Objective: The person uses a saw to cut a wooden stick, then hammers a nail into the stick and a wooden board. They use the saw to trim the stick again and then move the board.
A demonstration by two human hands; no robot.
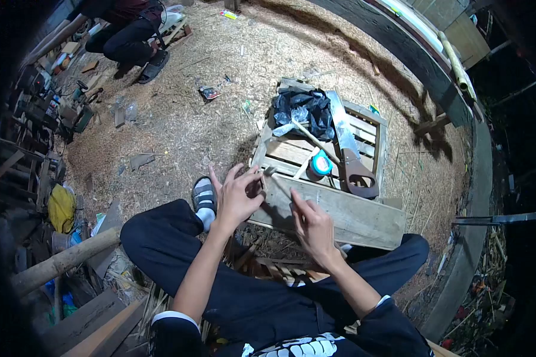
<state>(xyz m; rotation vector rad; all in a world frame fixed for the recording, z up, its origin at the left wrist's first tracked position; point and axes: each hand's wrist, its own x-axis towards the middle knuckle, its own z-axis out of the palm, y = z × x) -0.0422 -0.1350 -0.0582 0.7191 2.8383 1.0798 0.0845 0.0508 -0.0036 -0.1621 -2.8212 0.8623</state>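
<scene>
My right hand (315, 229) is closed round the handle of a small hammer (281, 181). The hammer's head is over the left end of a wooden plank (351, 220), which lies across the near side of a slatted wooden crate (382, 149). Beside that end is my left hand (239, 193), its thumb and index finger curled together and the other fingers raised. Whatever they pinch is too small to tell. On the slats behind the plank are a turquoise tape measure (321, 164), a handsaw (346, 134), a wooden stick (315, 138) and a black plastic bag (307, 110).
Wood shavings cover the ground (178, 131). A person (128, 35) crouches at upper left near scattered tools. A bamboo pole (65, 262) and wood scraps are at my left. A long beam (393, 35) curves along the right side. A yellow bag (61, 208) lies far left.
</scene>
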